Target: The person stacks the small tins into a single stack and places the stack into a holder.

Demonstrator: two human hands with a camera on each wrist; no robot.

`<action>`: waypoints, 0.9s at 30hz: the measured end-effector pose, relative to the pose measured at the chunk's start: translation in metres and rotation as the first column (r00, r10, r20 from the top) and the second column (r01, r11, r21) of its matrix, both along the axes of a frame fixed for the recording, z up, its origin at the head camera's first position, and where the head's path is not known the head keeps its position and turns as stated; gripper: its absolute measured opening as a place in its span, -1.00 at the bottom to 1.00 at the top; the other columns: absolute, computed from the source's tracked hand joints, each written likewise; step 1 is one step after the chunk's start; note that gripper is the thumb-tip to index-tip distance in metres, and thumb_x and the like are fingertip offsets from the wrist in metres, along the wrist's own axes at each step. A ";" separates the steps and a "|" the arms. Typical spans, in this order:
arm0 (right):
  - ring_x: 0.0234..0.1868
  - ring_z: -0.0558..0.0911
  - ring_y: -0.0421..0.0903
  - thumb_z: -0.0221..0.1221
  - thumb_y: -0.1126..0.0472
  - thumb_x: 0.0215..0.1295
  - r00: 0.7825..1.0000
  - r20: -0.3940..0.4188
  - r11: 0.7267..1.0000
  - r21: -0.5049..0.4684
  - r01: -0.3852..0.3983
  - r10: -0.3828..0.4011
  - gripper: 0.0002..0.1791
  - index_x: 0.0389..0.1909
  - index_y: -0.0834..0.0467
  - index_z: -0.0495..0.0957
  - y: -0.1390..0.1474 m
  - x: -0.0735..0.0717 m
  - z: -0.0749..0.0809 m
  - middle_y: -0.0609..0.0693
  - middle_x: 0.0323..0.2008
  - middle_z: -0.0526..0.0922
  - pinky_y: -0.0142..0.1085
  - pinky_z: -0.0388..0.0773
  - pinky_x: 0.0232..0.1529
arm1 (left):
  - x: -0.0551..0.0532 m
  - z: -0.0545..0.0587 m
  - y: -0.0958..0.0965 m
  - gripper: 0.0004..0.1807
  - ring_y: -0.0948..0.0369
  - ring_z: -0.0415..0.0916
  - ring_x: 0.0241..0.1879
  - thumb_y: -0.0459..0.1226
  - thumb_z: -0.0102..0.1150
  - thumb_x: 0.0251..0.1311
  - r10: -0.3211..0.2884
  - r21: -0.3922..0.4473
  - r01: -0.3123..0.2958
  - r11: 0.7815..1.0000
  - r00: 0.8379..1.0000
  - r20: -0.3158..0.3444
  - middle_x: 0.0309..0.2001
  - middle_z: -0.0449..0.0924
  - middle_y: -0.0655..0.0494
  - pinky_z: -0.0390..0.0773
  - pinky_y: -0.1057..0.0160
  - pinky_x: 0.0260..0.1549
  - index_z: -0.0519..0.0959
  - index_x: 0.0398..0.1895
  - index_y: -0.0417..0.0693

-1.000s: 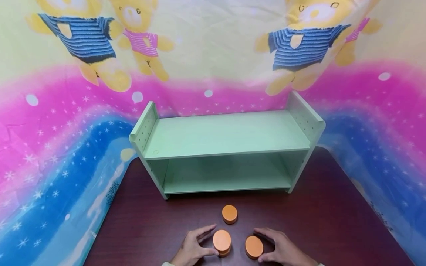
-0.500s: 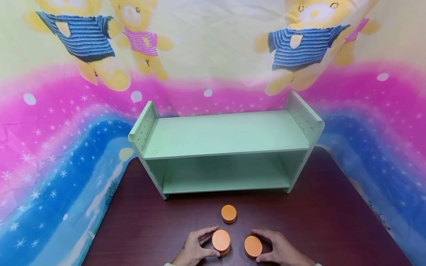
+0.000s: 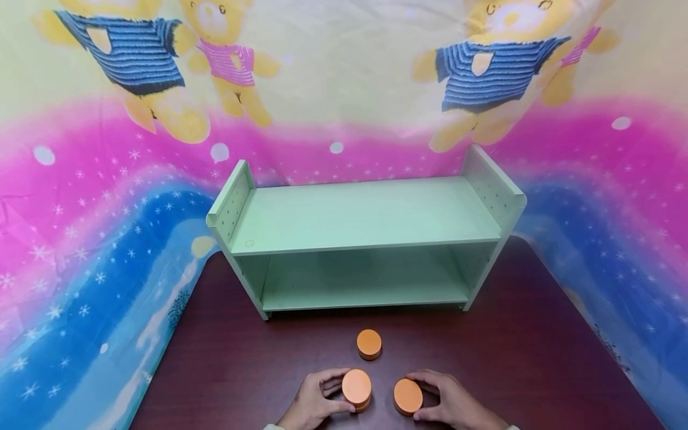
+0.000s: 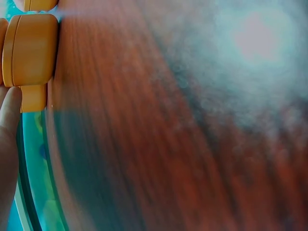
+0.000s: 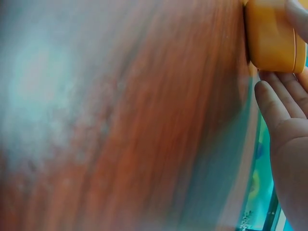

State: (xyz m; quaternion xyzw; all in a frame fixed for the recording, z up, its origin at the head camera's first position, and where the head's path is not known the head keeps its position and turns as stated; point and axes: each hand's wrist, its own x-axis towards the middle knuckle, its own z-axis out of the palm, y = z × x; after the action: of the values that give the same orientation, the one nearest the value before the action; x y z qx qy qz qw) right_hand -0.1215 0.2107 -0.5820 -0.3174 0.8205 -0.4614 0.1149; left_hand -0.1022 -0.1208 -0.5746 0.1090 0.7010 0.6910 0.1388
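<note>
Three round, lidded orange jars are on the dark wood table. My left hand (image 3: 317, 399) holds the left jar (image 3: 357, 387) between thumb and fingers. In the left wrist view its lid seam shows, with a fingertip (image 4: 13, 92) right at the lid's edge. The right jar (image 3: 408, 396) sits between the thumb and forefinger of my right hand (image 3: 451, 401), the thumb at its near side and the forefinger at its far side. In the right wrist view several fingers lie along that jar (image 5: 272, 36). Beyond both hands, untouched, stands the third jar (image 3: 369, 344).
A pale green two-tier shelf (image 3: 365, 215) stands behind the jars, with raised side panels and bare boards. The table (image 3: 226, 358) extends to both sides. A printed curtain (image 3: 344, 71) with bears hangs around the back and sides.
My thumbs and fingers have drawn in around the left and right jars. The right jar has shifted slightly left in the view. The third jar has stayed in place.
</note>
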 end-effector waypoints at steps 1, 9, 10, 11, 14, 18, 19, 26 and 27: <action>0.13 0.56 -0.29 0.45 -0.04 0.15 1.000 0.028 1.000 -0.007 0.000 0.000 -0.30 0.20 0.28 0.52 0.000 0.000 0.001 0.04 0.10 0.64 -0.45 0.55 0.09 | 0.000 0.001 0.000 -0.31 0.00 0.56 0.13 -0.43 0.59 -0.16 0.002 0.006 -0.002 1.000 1.000 0.008 0.14 0.56 -0.30 0.60 0.25 0.07 0.55 0.14 -0.42; 0.12 0.57 -0.28 0.45 0.06 0.17 0.993 0.113 0.995 -0.101 -0.004 0.016 -0.34 0.20 0.33 0.50 -0.003 0.002 0.002 0.16 0.09 0.61 -0.43 0.59 0.07 | 0.000 0.001 0.001 -0.31 -0.09 0.54 0.14 -0.46 0.58 -0.16 0.005 0.022 -0.005 1.000 0.999 0.034 0.15 0.56 -0.30 0.61 0.25 0.06 0.54 0.14 -0.44; 0.12 0.57 -0.29 0.45 0.07 0.17 0.992 0.125 0.994 -0.111 -0.003 0.017 -0.34 0.19 0.35 0.50 -0.003 0.002 0.002 0.16 0.10 0.61 -0.44 0.58 0.07 | 0.000 0.001 0.001 -0.32 -0.08 0.54 0.14 -0.46 0.58 -0.15 0.004 0.021 -0.005 1.000 0.999 0.035 0.15 0.56 -0.30 0.61 0.25 0.06 0.54 0.14 -0.44; 0.12 0.57 -0.29 0.45 0.08 0.17 0.991 0.129 0.993 -0.119 -0.002 0.017 -0.34 0.20 0.35 0.50 -0.003 0.002 0.002 0.18 0.10 0.60 -0.44 0.58 0.07 | 0.000 0.001 0.001 -0.32 -0.08 0.54 0.14 -0.46 0.58 -0.15 0.004 0.020 -0.004 1.000 0.999 0.034 0.14 0.56 -0.30 0.61 0.25 0.06 0.54 0.14 -0.43; 0.13 0.56 -0.29 0.44 0.08 0.19 0.987 0.160 0.990 -0.141 0.001 0.022 -0.34 0.21 0.35 0.48 -0.003 0.002 0.002 0.22 0.12 0.58 -0.47 0.57 0.08 | -0.001 0.000 0.000 -0.32 -0.04 0.55 0.13 -0.46 0.58 -0.15 0.000 0.018 0.000 1.000 1.000 0.022 0.14 0.56 -0.29 0.61 0.24 0.06 0.54 0.14 -0.43; 0.14 0.56 -0.28 0.42 0.11 0.22 0.981 0.189 0.984 -0.178 -0.003 0.037 -0.34 0.23 0.36 0.46 -0.004 0.003 0.003 0.26 0.13 0.54 -0.47 0.56 0.09 | -0.001 0.000 0.000 -0.32 0.04 0.57 0.12 -0.46 0.58 -0.14 -0.012 0.014 0.012 1.000 1.000 -0.005 0.14 0.57 -0.29 0.60 0.24 0.07 0.54 0.14 -0.43; 0.15 0.56 -0.27 0.42 0.13 0.22 0.980 0.192 0.982 -0.187 -0.004 0.041 -0.35 0.23 0.37 0.45 -0.004 0.003 0.003 0.26 0.14 0.53 -0.46 0.56 0.10 | -0.001 -0.001 0.000 -0.32 0.07 0.57 0.11 -0.46 0.58 -0.14 -0.014 0.014 0.014 1.000 1.000 -0.007 0.13 0.57 -0.29 0.60 0.24 0.07 0.54 0.14 -0.42; 0.16 0.53 -0.29 0.42 0.20 0.21 0.975 0.219 0.972 -0.235 0.017 0.036 -0.35 0.23 0.39 0.44 -0.006 0.001 0.006 0.31 0.15 0.49 -0.48 0.51 0.14 | -0.002 -0.002 -0.001 -0.33 0.12 0.57 0.11 -0.39 0.59 -0.12 -0.021 0.016 0.021 1.000 1.000 -0.001 0.12 0.58 -0.28 0.60 0.26 0.07 0.55 0.13 -0.40; 0.16 0.53 -0.29 0.43 0.20 0.20 0.976 0.215 0.972 -0.236 0.021 0.031 -0.36 0.23 0.38 0.44 -0.006 0.000 0.006 0.31 0.15 0.49 -0.49 0.51 0.15 | -0.002 -0.002 -0.001 -0.32 0.11 0.57 0.11 -0.38 0.60 -0.12 -0.022 0.015 0.022 1.000 1.000 -0.001 0.12 0.58 -0.27 0.60 0.26 0.07 0.55 0.13 -0.40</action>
State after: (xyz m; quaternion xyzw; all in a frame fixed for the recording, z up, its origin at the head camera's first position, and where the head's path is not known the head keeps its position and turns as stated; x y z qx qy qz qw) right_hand -0.1215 0.2046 -0.5759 -0.2787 0.7413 -0.5875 0.1662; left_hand -0.1041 -0.1221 -0.5770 0.1180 0.6946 0.6946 0.1450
